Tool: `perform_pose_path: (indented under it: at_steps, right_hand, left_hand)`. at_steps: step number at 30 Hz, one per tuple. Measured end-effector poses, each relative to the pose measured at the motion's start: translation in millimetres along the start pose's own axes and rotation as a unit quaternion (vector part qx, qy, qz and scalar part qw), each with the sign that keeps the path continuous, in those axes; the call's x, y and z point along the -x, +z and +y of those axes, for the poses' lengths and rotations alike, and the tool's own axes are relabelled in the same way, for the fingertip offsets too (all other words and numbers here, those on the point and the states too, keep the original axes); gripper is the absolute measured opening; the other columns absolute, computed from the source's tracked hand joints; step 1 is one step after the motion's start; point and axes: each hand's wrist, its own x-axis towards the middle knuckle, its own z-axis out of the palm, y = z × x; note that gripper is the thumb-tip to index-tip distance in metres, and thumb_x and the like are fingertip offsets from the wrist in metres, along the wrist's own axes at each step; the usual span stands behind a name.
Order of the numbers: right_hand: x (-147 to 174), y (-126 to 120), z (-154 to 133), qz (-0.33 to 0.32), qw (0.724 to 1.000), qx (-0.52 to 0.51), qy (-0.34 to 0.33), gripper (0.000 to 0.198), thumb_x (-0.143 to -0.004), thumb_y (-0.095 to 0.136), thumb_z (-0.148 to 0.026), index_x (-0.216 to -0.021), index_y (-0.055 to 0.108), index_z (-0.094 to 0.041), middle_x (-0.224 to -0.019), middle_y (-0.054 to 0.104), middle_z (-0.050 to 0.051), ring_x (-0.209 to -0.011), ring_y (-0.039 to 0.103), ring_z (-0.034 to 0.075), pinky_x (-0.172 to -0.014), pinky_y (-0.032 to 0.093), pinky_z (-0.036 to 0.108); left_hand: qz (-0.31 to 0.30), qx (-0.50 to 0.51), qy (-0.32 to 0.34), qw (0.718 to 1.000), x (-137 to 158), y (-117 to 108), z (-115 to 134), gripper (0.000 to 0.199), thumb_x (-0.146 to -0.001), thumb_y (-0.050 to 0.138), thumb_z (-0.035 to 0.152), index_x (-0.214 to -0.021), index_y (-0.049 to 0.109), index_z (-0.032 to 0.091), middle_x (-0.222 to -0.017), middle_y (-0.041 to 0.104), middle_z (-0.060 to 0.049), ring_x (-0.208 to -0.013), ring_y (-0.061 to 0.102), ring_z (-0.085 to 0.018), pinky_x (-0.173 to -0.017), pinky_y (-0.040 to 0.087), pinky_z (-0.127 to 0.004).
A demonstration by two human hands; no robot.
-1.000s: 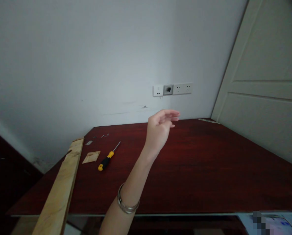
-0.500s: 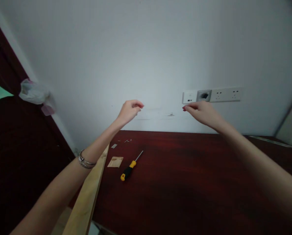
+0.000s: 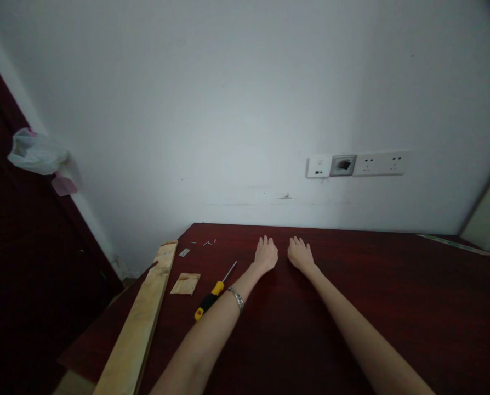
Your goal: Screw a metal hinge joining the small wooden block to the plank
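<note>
My left hand [image 3: 266, 255] lies palm down on the dark red tabletop [image 3: 376, 307], fingers stretched toward the wall. Just to its right, a small gap apart, my right hand [image 3: 300, 254] rests the same way, holding nothing. A screwdriver [image 3: 210, 299] with a yellow and black handle lies left of my left forearm, its shaft pointing away from me. Beyond it sit a small square piece of wood [image 3: 186, 284], a small metal plate [image 3: 184, 252] and several screws or nails [image 3: 208, 243], too small to tell which.
A long wooden board [image 3: 140, 323] lies along the table's left side. Sockets [image 3: 379, 163] are set in the white wall behind the table. A white plastic bag [image 3: 37, 152] hangs by the dark door [image 3: 31, 263] on the left.
Both hands have come down from in front of the wall onto the tabletop and closer together. Their curled fingers are now stretched out. The view has shifted slightly.
</note>
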Motion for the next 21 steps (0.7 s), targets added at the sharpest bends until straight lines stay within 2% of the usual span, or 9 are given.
perform_pose_path:
  at_steps: [3,8,15,19,21]
  right_hand:
    - [7,14,14,-0.010,1.000,0.007,0.014,0.048,-0.089,0.028,-0.018,-0.133,0.041,-0.003,-0.140,0.039,0.019,-0.130,0.032,0.030,-0.104,0.022,0.049]
    - [10,21,21,0.007,1.000,0.008,0.014,0.047,-0.088,0.028,-0.020,-0.130,0.045,-0.007,-0.140,0.040,0.016,-0.131,0.031,0.026,-0.106,0.019,0.045]
    - [9,22,21,0.020,1.000,-0.001,0.018,0.046,-0.088,0.030,-0.022,-0.127,0.049,-0.009,-0.139,0.042,0.015,-0.130,0.034,0.025,-0.106,0.020,0.043]
    - [9,18,17,0.019,0.999,-0.014,0.029,0.044,-0.086,0.034,-0.021,-0.125,0.051,-0.008,-0.138,0.044,0.016,-0.129,0.034,0.027,-0.104,0.022,0.046]
    - [5,13,11,0.017,0.999,-0.024,0.035,0.042,-0.085,0.035,-0.020,-0.121,0.053,-0.007,-0.134,0.046,0.018,-0.126,0.038,0.030,-0.102,0.025,0.047]
  left_hand:
    - [-0.015,-0.018,0.007,1.000,5,33,-1,0.047,-0.091,0.029,0.020,-0.134,0.034,0.002,-0.143,0.029,-0.023,-0.136,0.019,-0.032,-0.109,0.020,-0.047]
    - [-0.013,-0.068,0.013,0.998,3,57,-12,0.046,-0.092,0.027,0.024,-0.133,0.039,0.008,-0.141,0.033,-0.021,-0.134,0.025,-0.032,-0.107,0.021,-0.049]
    - [-0.012,-0.105,0.003,0.994,4,58,-10,0.045,-0.090,0.030,0.024,-0.133,0.040,0.012,-0.142,0.036,-0.015,-0.134,0.027,-0.028,-0.107,0.022,-0.046]
    - [-0.036,-0.040,-0.011,0.999,3,51,-8,0.046,-0.089,0.033,0.023,-0.133,0.041,0.010,-0.143,0.033,-0.017,-0.135,0.024,-0.029,-0.109,0.019,-0.046]
    - [-0.054,-0.013,-0.016,0.998,-2,43,-8,0.045,-0.087,0.037,0.021,-0.129,0.046,0.009,-0.140,0.038,-0.017,-0.132,0.030,-0.027,-0.108,0.024,-0.042]
